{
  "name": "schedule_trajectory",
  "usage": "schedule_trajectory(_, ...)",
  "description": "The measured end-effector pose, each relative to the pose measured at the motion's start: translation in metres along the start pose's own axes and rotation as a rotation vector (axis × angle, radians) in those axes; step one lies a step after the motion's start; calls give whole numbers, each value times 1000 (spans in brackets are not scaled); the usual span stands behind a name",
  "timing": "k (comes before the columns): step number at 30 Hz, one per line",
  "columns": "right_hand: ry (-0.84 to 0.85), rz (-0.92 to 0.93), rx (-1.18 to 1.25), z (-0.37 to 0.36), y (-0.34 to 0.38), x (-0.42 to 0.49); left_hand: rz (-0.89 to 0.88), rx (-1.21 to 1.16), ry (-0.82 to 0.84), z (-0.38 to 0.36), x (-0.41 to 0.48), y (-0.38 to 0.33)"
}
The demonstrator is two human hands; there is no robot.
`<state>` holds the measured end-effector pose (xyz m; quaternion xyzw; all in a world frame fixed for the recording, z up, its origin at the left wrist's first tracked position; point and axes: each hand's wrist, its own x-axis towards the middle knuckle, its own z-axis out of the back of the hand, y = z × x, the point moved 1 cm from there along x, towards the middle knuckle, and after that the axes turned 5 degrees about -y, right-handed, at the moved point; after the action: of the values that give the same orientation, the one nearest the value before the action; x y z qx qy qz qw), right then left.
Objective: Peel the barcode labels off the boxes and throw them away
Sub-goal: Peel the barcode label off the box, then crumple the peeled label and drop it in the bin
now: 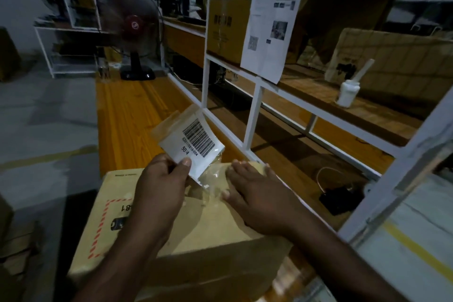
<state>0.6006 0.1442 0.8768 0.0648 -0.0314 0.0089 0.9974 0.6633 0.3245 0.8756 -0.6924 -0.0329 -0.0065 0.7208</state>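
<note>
A brown cardboard box with a red dashed frame printed on top sits on the wooden table in front of me. My left hand pinches a white barcode label with clear tape round its edges, lifted up off the box top; its lower corner still meets the clear tape on the box. My right hand lies flat with straight fingers, pressing on the box top beside the tape.
The orange wooden table runs away from me. A white metal shelf frame stands to the right, holding cardboard boxes, hanging printed sheets and a white bottle. A fan stands at the table's far end. A black device lies on the lower shelf.
</note>
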Motion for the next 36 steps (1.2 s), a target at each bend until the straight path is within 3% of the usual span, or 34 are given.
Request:
schedule_trajectory(6,58,-6,168,17,-4,-78,7,-12,-19,-1,0,1)
schedule_trajectory(9,-213,-113,403,13,-11,-86,46,-47,26,4,-2,-3)
schedule_trajectory(12,-331,-343,505,1,-16,-78,-34,28,16,22,-4,-8)
schedule_trajectory(16,-79,-574,768,0,-23,-50,-37,160,-135,59,13,-2)
schedule_trajectory(18,-44,-561,883,2,-25,-33,-12,285,-141,68,24,-1)
schedule_trajectory(21,-61,-520,831,-1,-29,4,0,292,-154,69,38,-11)
schedule_trajectory(26,-197,-369,969,16,-29,75,-201,314,-362,71,83,-34)
schedule_trajectory(32,-408,-274,745,2,-34,167,-272,241,-457,68,148,-22)
schedule_trajectory(36,-250,-187,490,-48,-41,213,-227,365,-421,69,175,26)
